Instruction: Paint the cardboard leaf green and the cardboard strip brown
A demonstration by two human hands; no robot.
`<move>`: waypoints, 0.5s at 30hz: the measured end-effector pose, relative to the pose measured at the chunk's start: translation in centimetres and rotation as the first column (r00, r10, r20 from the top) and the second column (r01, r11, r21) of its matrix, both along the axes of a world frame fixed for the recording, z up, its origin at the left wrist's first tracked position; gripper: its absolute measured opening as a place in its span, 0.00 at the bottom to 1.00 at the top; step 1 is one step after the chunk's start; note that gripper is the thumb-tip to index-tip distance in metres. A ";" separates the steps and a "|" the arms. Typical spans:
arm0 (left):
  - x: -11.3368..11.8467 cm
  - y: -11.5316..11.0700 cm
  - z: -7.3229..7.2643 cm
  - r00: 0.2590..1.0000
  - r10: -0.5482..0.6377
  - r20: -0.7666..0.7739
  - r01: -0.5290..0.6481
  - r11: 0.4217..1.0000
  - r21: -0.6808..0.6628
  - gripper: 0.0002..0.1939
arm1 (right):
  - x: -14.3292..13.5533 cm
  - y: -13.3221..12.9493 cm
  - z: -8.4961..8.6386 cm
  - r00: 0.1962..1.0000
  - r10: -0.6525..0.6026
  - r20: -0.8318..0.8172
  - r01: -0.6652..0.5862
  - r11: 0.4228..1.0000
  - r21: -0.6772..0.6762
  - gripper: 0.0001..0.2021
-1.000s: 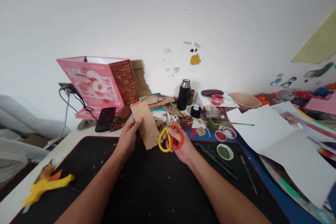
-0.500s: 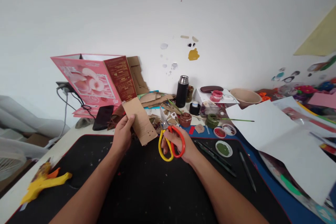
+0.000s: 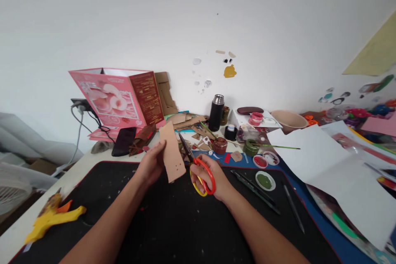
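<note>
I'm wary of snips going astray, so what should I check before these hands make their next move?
1. Left hand grips the cardboard strip: ok, held along its side.
2. Right hand holds the scissors by the handles: ok.
3. Blades clear of the strip: cannot tell; they look close to its edge.
4. Space beyond the blades free of clutter: not ok, cardboard scraps lie there.
5. Yellow glue gun away from both hands: ok, off to the left.
</note>
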State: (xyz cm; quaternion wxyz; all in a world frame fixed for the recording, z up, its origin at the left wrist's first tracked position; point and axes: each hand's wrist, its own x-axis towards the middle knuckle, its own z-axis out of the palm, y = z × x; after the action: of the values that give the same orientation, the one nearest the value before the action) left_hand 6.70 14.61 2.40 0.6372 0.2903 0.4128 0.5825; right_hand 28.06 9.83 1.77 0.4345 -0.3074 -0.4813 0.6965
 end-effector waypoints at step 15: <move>1.0 -1.1 0.2 0.989 -0.148 0.029 0.146 0.987 0.073 0.18 | -0.4 -0.2 -0.8 1.000 0.021 0.019 -0.020 0.998 -0.055 0.37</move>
State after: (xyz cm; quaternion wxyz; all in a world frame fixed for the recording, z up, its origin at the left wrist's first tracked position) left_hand 7.73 13.53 2.63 0.6748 0.3324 0.3583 0.5530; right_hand 27.68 9.65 1.02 0.4139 -0.3211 -0.4696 0.7107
